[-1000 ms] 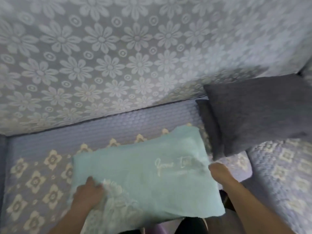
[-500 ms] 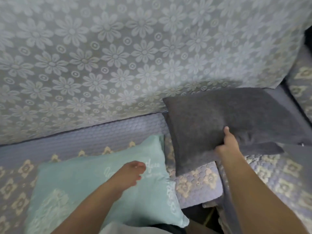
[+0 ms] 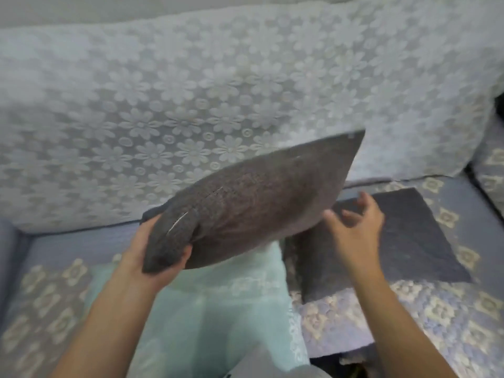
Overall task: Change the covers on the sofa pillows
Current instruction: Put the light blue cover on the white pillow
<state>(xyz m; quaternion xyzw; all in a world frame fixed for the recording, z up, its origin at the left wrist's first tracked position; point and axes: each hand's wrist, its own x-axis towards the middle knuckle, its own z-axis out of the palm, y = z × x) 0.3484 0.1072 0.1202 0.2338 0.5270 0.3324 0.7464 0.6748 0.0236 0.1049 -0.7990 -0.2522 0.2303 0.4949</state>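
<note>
A dark grey pillow (image 3: 261, 203) hangs tilted in the air in front of the sofa back. My left hand (image 3: 152, 255) grips its lower left corner, where a zip line shows. My right hand (image 3: 357, 227) is just off the pillow's right edge, fingers spread and holding nothing. Under the grey pillow a light mint pillow (image 3: 212, 317) with a lace pattern lies on the seat. A flat dark grey cover (image 3: 409, 241) lies on the seat to the right, behind my right hand.
The sofa back (image 3: 191, 105) is draped in white daisy-patterned lace. The seat cushion (image 3: 422, 323) is blue-grey with cream motifs. A gap between seat sections shows at the bottom right, and another cushion edge stands at the far right.
The grey pillow went from the seat at the right up into the air. My left hand left the mint pillow and took the grey pillow's corner. My right hand let go of it.
</note>
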